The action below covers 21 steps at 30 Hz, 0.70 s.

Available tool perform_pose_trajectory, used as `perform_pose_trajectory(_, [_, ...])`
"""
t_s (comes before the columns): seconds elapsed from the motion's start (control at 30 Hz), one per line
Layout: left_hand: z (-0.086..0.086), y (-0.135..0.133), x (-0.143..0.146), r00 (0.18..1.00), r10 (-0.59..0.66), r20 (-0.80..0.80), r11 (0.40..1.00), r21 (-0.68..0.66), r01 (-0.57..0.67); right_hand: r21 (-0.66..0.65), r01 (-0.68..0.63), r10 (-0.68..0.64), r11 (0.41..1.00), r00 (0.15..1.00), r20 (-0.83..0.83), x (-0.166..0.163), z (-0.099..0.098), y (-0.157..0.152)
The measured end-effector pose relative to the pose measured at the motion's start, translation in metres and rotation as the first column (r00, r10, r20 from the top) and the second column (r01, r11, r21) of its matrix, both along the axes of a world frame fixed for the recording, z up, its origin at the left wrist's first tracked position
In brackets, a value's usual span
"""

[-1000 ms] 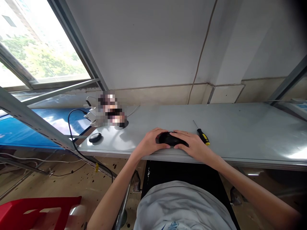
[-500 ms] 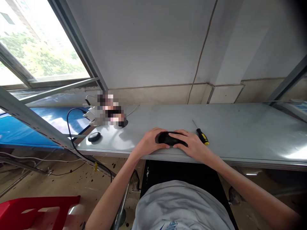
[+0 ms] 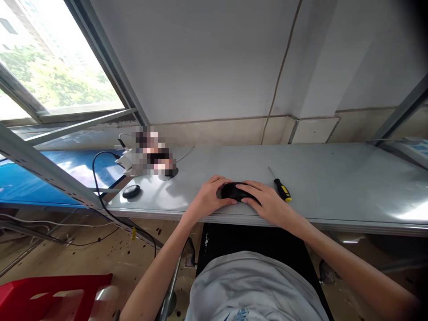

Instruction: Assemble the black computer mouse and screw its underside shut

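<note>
Both my hands hold a smooth, rounded black object that looks like a computer mouse (image 3: 232,191), near the front edge of the grey table (image 3: 334,178). My left hand (image 3: 212,196) grips its left end, thumb at the near side and fingers at the far side. My right hand (image 3: 267,200) closes around the other end, with fingers over the top and thumb along the near side. The two hands partly cover the object, and its underside is hidden. Just right of my right hand lies a black and yellow screwdriver (image 3: 283,191), its thin shaft pointing away from me.
A small rounded black object (image 3: 131,191) lies at the table's left end. Behind it are a white box with cables (image 3: 125,160) and a pixelated item (image 3: 155,154). A metal rack post (image 3: 50,169) slants across the left, above a red plastic stool (image 3: 56,294).
The hands and the black object stay in nearly the same place, with only a slight shift of the grip. The screwdriver has not moved.
</note>
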<state>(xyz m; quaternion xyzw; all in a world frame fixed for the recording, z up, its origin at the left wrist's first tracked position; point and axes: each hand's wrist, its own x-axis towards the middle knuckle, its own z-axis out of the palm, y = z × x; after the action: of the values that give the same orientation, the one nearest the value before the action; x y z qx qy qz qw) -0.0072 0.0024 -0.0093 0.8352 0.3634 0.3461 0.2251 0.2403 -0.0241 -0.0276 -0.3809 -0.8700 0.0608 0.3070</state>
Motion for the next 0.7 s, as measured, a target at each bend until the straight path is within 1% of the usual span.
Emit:
perform_pose_trajectory(0.1, [-0.0039,0.0019,-0.0007,1.0,0.015,0.015,1.0,-0.014,-0.014,0.015,0.005,-0.005,1.0,1.0,0.011,-0.001,0.0011,0.0003])
perform_pose_trajectory(0.23, [-0.0054,0.0033,-0.0006,1.0,0.018,0.02,1.0,0.004,-0.018,0.034,0.012,-0.013,0.999,1.0,0.025,-0.0032,0.0036,0.0007])
perform_pose_trajectory(0.47, [-0.0008,0.0017,0.0012,1.0,0.0,-0.017,0.998,0.063,0.002,0.032,0.012,-0.013,0.999,0.999,0.034,-0.0025,-0.0015,0.0033])
perform_pose_trajectory(0.7, [0.0024,-0.0012,0.0019,0.999,-0.02,-0.026,0.999,0.031,0.021,0.015,0.023,-0.023,1.0,0.999,0.023,-0.0013,-0.0019,0.0019])
